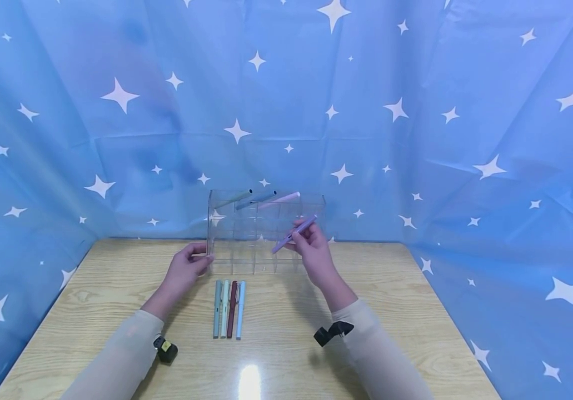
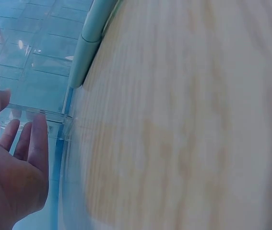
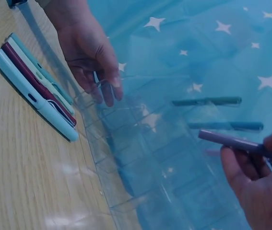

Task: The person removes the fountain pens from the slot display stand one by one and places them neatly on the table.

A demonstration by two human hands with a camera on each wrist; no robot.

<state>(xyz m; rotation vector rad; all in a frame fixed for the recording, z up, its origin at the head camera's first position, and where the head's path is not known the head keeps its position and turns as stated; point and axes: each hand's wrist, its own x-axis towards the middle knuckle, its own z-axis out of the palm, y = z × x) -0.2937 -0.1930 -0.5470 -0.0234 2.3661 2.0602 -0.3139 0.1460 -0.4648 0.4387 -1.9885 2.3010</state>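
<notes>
A clear divided organizer (image 1: 254, 259) stands upright at the back of the table. My left hand (image 1: 189, 264) holds its left edge between thumb and fingers, also visible in the left wrist view. With my right hand (image 1: 312, 253) I pinch a purple pen (image 1: 293, 235), tilted, in front of the organizer's right side. A green pen (image 1: 238, 196), a dark blue pen (image 1: 258, 200) and a pink pen (image 1: 281, 200) lean out of its top compartments. Side by side on the table lie a teal pen (image 1: 217, 311), a mint pen (image 1: 224, 311), a dark red pen (image 1: 232, 311) and a light blue pen (image 1: 240, 311).
The wooden table (image 1: 391, 333) ends at a blue cloth (image 1: 286, 100) with white stars, which hangs behind and at both sides. Black wrist cameras sit on both sleeves.
</notes>
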